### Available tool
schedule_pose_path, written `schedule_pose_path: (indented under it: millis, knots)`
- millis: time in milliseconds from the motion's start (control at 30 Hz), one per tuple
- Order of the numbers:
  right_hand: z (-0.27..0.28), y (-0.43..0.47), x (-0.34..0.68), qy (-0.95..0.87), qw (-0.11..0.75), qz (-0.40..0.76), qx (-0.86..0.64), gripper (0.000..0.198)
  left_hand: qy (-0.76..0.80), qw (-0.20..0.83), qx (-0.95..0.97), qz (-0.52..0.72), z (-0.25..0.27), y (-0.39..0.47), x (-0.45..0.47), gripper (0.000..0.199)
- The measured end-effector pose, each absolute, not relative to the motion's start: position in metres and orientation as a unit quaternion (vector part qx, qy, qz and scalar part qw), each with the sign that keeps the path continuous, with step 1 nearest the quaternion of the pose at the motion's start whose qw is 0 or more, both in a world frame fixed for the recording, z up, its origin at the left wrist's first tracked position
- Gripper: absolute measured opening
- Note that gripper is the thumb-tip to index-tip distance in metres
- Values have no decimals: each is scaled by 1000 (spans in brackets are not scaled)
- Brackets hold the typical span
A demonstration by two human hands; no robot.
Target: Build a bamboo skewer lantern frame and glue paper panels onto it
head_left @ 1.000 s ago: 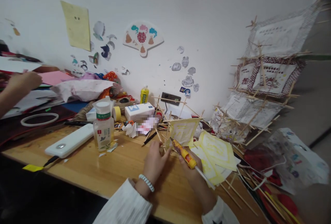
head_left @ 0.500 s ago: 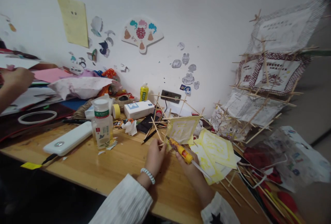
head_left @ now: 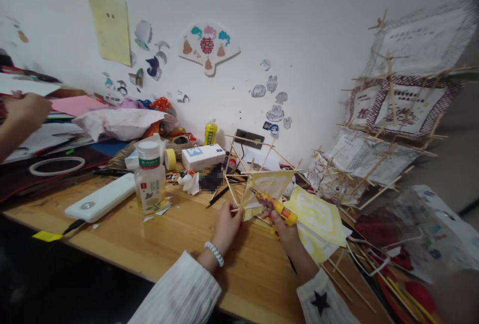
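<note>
My left hand (head_left: 226, 224) is closed around the lower corner of a frame of thin wooden sticks (head_left: 232, 188). A yellow-bordered paper panel (head_left: 268, 187) is fixed to this frame and leans up from the table. In my right hand (head_left: 285, 232) is a yellow hot glue gun (head_left: 277, 206), its nozzle pointing up and left in front of the panel. The tip is close to the panel; whether it touches cannot be made out. To the right lie yellow-patterned paper sheets (head_left: 317, 214), overlapping each other.
A clear bottle (head_left: 150, 179) and a white power bank (head_left: 100, 198) stand on the wooden table at left. A tiered stick-and-paper lantern (head_left: 396, 107) rises at right, above a plastic bag (head_left: 430, 234). At far left another person's hand (head_left: 28, 114) reaches over papers.
My right hand has raised the glue gun and shifted it to the right, turning it flatter. My left hand stays at the frame's corner. The view has shifted slightly.
</note>
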State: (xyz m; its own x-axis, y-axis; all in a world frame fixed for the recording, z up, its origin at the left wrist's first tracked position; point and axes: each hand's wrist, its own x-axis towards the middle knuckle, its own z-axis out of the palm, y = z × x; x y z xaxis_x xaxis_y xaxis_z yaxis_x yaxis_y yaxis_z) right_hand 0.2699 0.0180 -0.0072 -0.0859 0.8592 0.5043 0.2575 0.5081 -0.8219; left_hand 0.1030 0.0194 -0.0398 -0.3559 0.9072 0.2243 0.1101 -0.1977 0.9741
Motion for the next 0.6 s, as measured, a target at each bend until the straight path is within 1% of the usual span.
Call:
schedule_pose_path:
  millis: [300, 433, 600]
  knots:
    - [13, 44, 265, -661, 505, 432, -349, 55, 534, 349, 447, 627, -43, 22, 104, 17]
    - [13, 55, 266, -655, 481, 480, -330, 56, 530, 360, 437, 631, -44, 22, 105, 20]
    - [3, 58, 263, -644, 468, 509, -327, 53, 530, 372, 426, 632, -43, 20, 105, 22]
